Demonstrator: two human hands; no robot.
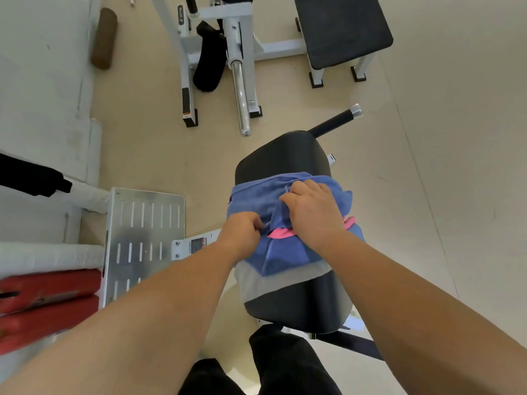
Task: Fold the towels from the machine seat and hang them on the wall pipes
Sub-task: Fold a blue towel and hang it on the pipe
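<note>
A black padded machine seat point(282, 155) fills the middle of the view. A pile of towels lies across it: a blue towel point(253, 198) on top, a pink towel point(281, 232) peeking out beneath, and a grey-white towel point(265, 283) at the near side. My left hand point(242, 232) pinches a fold of the blue towel at its left part. My right hand point(312, 208) grips bunched blue cloth at the towel's middle. The wall pipes are out of view.
A slotted metal footplate point(142, 229) stands left of the seat, with red weight plates point(48, 306) at the near left. Farther off are a white machine frame point(239, 67), a black bench point(342, 29) and a black handle point(333, 121). Bare floor lies to the right.
</note>
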